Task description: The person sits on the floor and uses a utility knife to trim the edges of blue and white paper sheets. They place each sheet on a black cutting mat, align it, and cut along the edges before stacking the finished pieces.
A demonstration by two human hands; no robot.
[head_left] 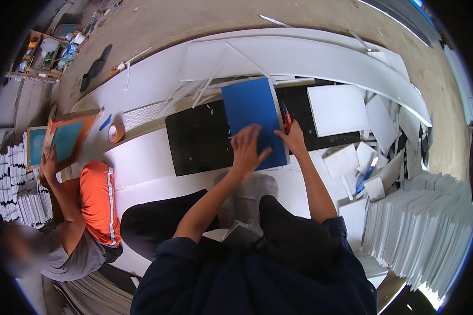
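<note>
A blue rectangular board (252,113) lies on a black mat (197,139), with a white edge showing along its right side. My left hand (245,152) is over the lower part of the blue board, fingers spread and slightly blurred; whether it presses on the surface I cannot tell. Just beyond the board's right edge, my right hand (293,137) grips a red-handled utility knife (288,119), its tip pointing away from me. Small white scraps are scattered on the mat.
At right, a white board (337,110) overlaps the mat, beside offcuts, a blue knife-like tool (366,176) and stacked white sheets (420,226). At left, a co-worker in orange shorts (96,197) touches a wooden frame (71,137) near an orange tape roll (116,133). Long white strips (249,63) lie beyond.
</note>
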